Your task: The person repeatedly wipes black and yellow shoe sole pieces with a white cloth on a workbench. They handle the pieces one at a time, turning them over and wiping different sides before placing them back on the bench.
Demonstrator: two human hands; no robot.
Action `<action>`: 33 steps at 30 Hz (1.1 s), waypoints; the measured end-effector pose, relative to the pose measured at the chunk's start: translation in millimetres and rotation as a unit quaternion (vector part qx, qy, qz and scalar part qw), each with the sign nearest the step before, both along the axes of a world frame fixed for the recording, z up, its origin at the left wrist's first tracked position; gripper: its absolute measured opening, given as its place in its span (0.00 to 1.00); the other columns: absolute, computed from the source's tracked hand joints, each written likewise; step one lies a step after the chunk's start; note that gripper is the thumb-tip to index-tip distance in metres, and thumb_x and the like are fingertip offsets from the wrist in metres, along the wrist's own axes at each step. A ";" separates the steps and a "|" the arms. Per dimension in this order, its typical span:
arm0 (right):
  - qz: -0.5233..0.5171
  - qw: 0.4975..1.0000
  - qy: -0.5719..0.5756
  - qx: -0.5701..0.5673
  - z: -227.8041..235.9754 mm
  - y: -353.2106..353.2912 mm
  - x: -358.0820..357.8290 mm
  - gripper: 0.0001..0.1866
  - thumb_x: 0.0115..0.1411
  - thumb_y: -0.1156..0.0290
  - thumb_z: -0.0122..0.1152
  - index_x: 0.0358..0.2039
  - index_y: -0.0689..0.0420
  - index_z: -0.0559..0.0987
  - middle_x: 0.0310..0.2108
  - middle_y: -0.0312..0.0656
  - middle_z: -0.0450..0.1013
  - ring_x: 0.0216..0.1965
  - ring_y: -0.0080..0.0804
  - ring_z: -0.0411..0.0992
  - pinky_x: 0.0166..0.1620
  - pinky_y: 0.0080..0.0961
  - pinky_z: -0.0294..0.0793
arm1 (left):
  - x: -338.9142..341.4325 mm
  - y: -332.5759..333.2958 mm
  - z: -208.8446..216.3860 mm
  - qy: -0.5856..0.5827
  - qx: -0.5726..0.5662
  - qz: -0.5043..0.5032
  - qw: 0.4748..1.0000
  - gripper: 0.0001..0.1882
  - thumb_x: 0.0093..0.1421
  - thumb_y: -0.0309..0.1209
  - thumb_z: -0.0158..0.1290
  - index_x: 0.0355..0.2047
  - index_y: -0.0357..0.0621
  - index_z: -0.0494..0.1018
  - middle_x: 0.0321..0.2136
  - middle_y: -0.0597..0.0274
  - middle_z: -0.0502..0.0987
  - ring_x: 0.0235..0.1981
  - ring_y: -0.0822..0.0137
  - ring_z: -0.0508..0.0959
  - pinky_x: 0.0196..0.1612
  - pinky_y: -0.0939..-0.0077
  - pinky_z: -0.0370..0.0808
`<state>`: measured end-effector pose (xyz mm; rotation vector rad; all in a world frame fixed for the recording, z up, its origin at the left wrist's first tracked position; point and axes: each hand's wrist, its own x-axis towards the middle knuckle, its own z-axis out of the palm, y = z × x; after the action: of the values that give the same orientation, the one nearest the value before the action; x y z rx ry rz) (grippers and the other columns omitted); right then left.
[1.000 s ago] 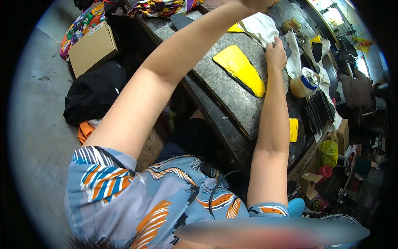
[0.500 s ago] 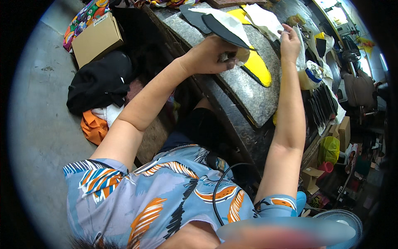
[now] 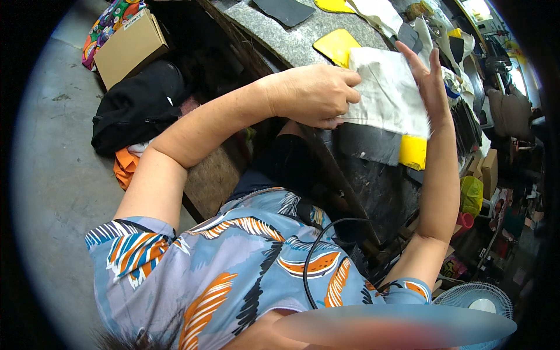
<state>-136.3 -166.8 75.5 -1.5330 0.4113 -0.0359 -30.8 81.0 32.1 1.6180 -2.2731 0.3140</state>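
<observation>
A white cloth piece [image 3: 388, 87] is spread over the near part of the worktop, creased and with a frayed right edge. My left hand [image 3: 318, 93] is closed at its left edge, fingertips pinching the cloth near its lower corner. My right hand [image 3: 430, 87] is open beside the cloth's right edge, thumb and fingers apart; whether its palm touches the cloth I cannot tell. From under the cloth stick out a yellow piece [image 3: 337, 46], a dark grey sheet [image 3: 367, 144] and another yellow piece [image 3: 413, 153].
A speckled grey slab [image 3: 256, 26] lies on the dark workbench [image 3: 373, 198], with a dark grey piece [image 3: 284, 10] on it. Stacked dark pieces [image 3: 464, 125] stand at the right. Left of the bench are a cardboard box [image 3: 129, 49] and a black bag [image 3: 140, 108].
The dark, curved piece is no longer in my left hand, which now pinches the white cloth. The cloth lies nearer to me. My right hand has moved nearer and rightward, its fingers opened out.
</observation>
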 end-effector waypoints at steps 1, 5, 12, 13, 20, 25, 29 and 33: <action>-0.011 0.999 0.013 -0.037 -3.3 -1.6 -7.8 0.44 0.64 0.33 0.41 0.67 0.57 0.61 0.59 0.47 0.68 0.58 0.32 0.69 0.59 0.30 0.69 | -0.9 0.1 -0.7 0.017 -0.006 -0.019 1.000 0.08 0.51 0.33 0.62 0.21 0.44 0.78 0.33 0.62 0.74 0.41 0.63 0.74 0.46 0.71 0.77; -0.001 0.982 0.002 -0.186 -14.5 -15.7 -28.7 0.36 0.48 0.69 0.74 0.59 0.53 0.72 0.49 0.40 0.75 0.52 0.30 0.72 0.60 0.32 0.67 | 8.9 0.6 -7.3 0.090 -0.091 0.021 0.992 0.11 0.49 0.33 0.64 0.21 0.42 0.73 0.33 0.60 0.74 0.41 0.61 0.75 0.43 0.68 0.76; -0.055 0.998 -0.017 -0.032 -35.5 -28.4 -57.9 0.23 0.52 0.73 0.71 0.49 0.59 0.77 0.43 0.36 0.78 0.46 0.27 0.76 0.53 0.28 0.74 | 5.9 -5.8 -24.7 0.408 -0.142 0.160 0.888 0.32 0.56 0.41 0.64 0.56 0.39 0.65 0.49 0.53 0.73 0.52 0.61 0.74 0.54 0.68 0.74; -0.033 0.999 -0.034 0.007 -36.2 -26.4 -61.4 0.22 0.53 0.73 0.70 0.49 0.60 0.77 0.43 0.37 0.78 0.46 0.27 0.76 0.52 0.28 0.75 | 3.2 -5.4 -23.8 0.452 -0.090 0.138 0.877 0.42 0.55 0.43 0.66 0.63 0.41 0.58 0.55 0.51 0.69 0.55 0.60 0.72 0.57 0.66 0.72; 0.144 0.973 -0.166 0.075 -19.5 -8.9 -51.4 0.19 0.64 0.63 0.59 0.50 0.62 0.77 0.44 0.41 0.78 0.45 0.27 0.76 0.50 0.28 0.74 | -16.1 29.3 -0.4 0.702 0.209 -0.017 0.680 0.40 0.48 0.33 0.70 0.60 0.38 0.66 0.47 0.53 0.77 0.50 0.64 0.75 0.55 0.71 0.72; 0.056 0.931 -0.150 -0.328 -20.9 15.1 8.6 0.24 0.67 0.54 0.54 0.56 0.56 0.74 0.52 0.45 0.74 0.53 0.37 0.72 0.56 0.33 0.69 | -42.4 37.3 21.2 0.564 0.192 -0.068 0.801 0.31 0.48 0.18 0.59 0.55 0.37 0.66 0.43 0.53 0.77 0.46 0.67 0.76 0.51 0.72 0.72; 0.132 0.724 -0.072 -0.673 -40.7 49.9 10.1 0.29 0.60 0.53 0.63 0.61 0.45 0.71 0.62 0.45 0.66 0.64 0.46 0.61 0.65 0.41 0.61 | -56.2 32.4 43.1 0.506 0.156 -0.148 0.835 0.20 0.48 0.18 0.57 0.42 0.39 0.68 0.32 0.50 0.75 0.38 0.45 0.77 0.39 0.62 0.73; 0.145 0.725 -0.058 -0.670 -37.3 44.3 -18.1 0.30 0.56 0.52 0.65 0.59 0.43 0.72 0.61 0.44 0.66 0.60 0.49 0.64 0.62 0.42 0.64 | -53.1 29.7 52.0 0.529 0.147 -0.196 0.812 0.19 0.48 0.19 0.58 0.42 0.40 0.69 0.31 0.49 0.76 0.36 0.43 0.77 0.36 0.64 0.74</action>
<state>-154.4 -122.5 38.2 -3.0124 -0.0529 -0.2244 -83.8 110.7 84.1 0.9403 -1.6669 -0.8756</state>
